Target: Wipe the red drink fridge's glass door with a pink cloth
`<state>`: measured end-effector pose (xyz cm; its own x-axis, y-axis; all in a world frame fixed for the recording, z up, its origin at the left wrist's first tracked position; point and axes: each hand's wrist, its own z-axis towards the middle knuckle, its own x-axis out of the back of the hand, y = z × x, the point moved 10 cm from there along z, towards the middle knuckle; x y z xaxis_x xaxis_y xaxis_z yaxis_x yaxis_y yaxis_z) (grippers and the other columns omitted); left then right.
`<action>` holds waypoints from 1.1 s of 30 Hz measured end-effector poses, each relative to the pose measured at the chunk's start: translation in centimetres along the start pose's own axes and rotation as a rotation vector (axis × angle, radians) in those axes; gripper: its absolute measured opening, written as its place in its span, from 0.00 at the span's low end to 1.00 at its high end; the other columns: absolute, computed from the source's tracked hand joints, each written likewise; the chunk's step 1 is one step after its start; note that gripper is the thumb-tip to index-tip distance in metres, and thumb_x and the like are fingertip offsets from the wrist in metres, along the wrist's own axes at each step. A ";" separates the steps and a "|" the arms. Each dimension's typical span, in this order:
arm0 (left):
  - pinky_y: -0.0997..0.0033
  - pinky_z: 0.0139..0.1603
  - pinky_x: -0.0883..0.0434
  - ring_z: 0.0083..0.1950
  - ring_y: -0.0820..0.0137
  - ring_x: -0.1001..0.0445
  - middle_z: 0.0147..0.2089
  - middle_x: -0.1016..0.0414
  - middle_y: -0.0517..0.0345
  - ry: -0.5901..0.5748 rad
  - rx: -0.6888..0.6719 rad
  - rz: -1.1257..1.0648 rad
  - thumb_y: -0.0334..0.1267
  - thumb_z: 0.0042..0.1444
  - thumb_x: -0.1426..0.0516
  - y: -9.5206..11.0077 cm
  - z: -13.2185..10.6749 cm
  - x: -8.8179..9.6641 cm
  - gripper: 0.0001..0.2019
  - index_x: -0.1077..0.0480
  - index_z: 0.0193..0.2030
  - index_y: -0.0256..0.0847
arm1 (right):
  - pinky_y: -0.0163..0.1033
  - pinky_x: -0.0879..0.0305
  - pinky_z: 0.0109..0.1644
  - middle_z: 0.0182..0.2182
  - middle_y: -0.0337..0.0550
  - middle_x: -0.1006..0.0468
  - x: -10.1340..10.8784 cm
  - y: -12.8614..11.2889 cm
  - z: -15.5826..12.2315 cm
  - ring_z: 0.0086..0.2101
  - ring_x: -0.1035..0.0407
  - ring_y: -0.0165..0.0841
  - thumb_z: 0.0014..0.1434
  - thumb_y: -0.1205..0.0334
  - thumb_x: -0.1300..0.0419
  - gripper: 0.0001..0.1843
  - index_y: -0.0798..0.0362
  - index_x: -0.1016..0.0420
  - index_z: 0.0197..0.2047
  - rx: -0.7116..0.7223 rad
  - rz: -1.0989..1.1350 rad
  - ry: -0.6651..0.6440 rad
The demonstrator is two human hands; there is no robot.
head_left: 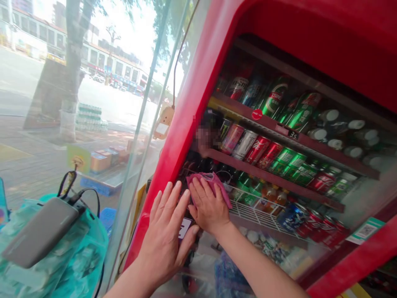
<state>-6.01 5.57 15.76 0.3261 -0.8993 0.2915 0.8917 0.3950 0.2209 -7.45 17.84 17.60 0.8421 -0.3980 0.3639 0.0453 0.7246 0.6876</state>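
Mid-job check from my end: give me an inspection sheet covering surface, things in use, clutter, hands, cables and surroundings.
Surface: red-framed glass front of a drinks cooler; smears can't be judged.
Things in use: pink cloth, against the glass.
Clutter: grey device on a teal bag, lower left.
Hands: right hand flat on the cloth; left hand open beside it, contact unclear.
Cables: black cable at the device; thin cord running to a beige socket block.
Surroundings: cans behind the glass; tree outside, left.
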 end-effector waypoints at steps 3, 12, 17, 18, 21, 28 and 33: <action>0.48 0.87 0.52 0.89 0.53 0.57 0.87 0.51 0.43 0.003 -0.001 -0.002 0.41 0.70 0.41 -0.4 -0.2 0.6 0.39 0.49 0.84 0.39 | 0.55 0.65 0.84 0.77 0.48 0.32 0.1 0.1 -0.5 0.79 0.54 0.42 0.74 0.50 0.41 0.35 0.56 0.34 0.78 0.051 0.013 -0.017; 0.49 0.88 0.56 0.89 0.53 0.59 0.87 0.51 0.40 0.017 -0.017 -0.044 0.37 0.70 0.40 -0.6 -0.1 1.7 0.37 0.46 0.82 0.35 | 0.73 0.60 0.82 0.83 0.55 0.49 7.1 13.4 15.4 0.81 0.60 0.53 0.73 0.53 0.46 0.43 0.58 0.52 0.85 -0.164 -0.108 0.054; 0.47 0.88 0.57 0.89 0.52 0.58 0.87 0.52 0.39 0.016 -0.018 -0.046 0.35 0.69 0.40 -1.2 -0.7 1.5 0.38 0.47 0.82 0.33 | 0.77 0.59 0.80 0.83 0.56 0.51 7.9 14.8 19.9 0.81 0.62 0.56 0.71 0.57 0.47 0.43 0.56 0.52 0.85 -0.231 -0.099 0.165; 0.46 0.88 0.57 0.89 0.51 0.58 0.87 0.52 0.40 0.016 -0.022 -0.050 0.35 0.69 0.40 -1.4 -0.9 1.4 0.39 0.47 0.83 0.34 | 0.77 0.59 0.80 0.83 0.56 0.51 7.6 14.2 19.7 0.81 0.61 0.57 0.71 0.58 0.48 0.43 0.56 0.52 0.85 -0.246 -0.090 0.183; 0.44 0.88 0.55 0.89 0.49 0.57 0.87 0.52 0.40 0.007 -0.015 -0.064 0.34 0.68 0.39 -1.8 -1.6 0.8 0.40 0.49 0.83 0.36 | 0.79 0.59 0.80 0.83 0.56 0.51 6.2 11.9 18.1 0.81 0.60 0.58 0.72 0.58 0.50 0.41 0.57 0.51 0.85 -0.289 -0.085 0.191; 0.39 0.86 0.48 0.88 0.46 0.55 0.88 0.54 0.44 -0.028 0.039 -0.087 0.35 0.67 0.38 -3.0 -3.9 -1.4 0.45 0.54 0.86 0.44 | 0.81 0.58 0.79 0.81 0.55 0.45 4.2 7.4 14.2 0.80 0.56 0.60 0.74 0.59 0.52 0.40 0.53 0.51 0.85 -0.353 -0.031 0.219; 0.37 0.85 0.48 0.88 0.45 0.55 0.88 0.54 0.44 -0.058 0.059 -0.096 0.35 0.68 0.38 -3.6 -4.9 -2.3 0.44 0.54 0.86 0.44 | 0.76 0.56 0.81 0.80 0.53 0.42 2.8 5.4 12.0 0.81 0.55 0.57 0.74 0.57 0.51 0.38 0.53 0.44 0.84 -0.424 0.000 0.187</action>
<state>-8.48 5.27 9.78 0.2200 -0.9216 0.3199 0.8972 0.3199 0.3044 -11.32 13.87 29.91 0.9230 -0.3174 0.2175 0.2277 0.9063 0.3561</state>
